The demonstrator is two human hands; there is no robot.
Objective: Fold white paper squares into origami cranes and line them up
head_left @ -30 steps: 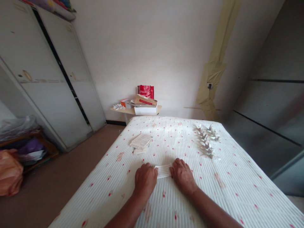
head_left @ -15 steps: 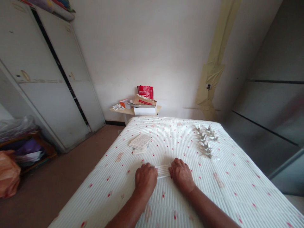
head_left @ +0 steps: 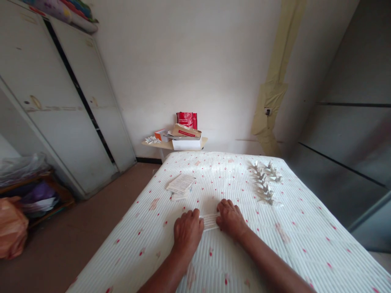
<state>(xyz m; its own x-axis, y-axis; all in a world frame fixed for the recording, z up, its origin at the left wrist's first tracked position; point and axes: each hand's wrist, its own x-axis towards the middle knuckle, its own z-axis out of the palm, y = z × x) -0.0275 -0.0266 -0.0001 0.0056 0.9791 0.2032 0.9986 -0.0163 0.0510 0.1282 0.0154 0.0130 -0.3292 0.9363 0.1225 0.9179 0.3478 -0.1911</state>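
A small printed sheet of paper (head_left: 210, 222), a narrow strip from this angle, lies low over the bed cover between my hands. My left hand (head_left: 188, 228) is closed with its fingertips on the left end of the paper. At the right end my right hand (head_left: 229, 216) is closed too, its fingers curled down on the paper's edge. Thumbs and fingertips are partly hidden. Beyond my left hand lies a small stack of printed paper squares (head_left: 181, 185). Several folded paper cranes (head_left: 263, 181) stand in a cluster past my right hand.
The quilted, red-dotted cover (head_left: 146, 240) spreads under everything. By the wall, a small table (head_left: 166, 145) bears a white box (head_left: 187, 143), a red bag (head_left: 187, 120) and a pile of small white pieces (head_left: 152, 139). Lockers (head_left: 61, 110) stand left, a grey cabinet (head_left: 351, 142) right.
The right hand has shifted slightly up and left along the paper's end. The left hand stays nearly in place, its fingers a little straighter. The view has tilted slightly.
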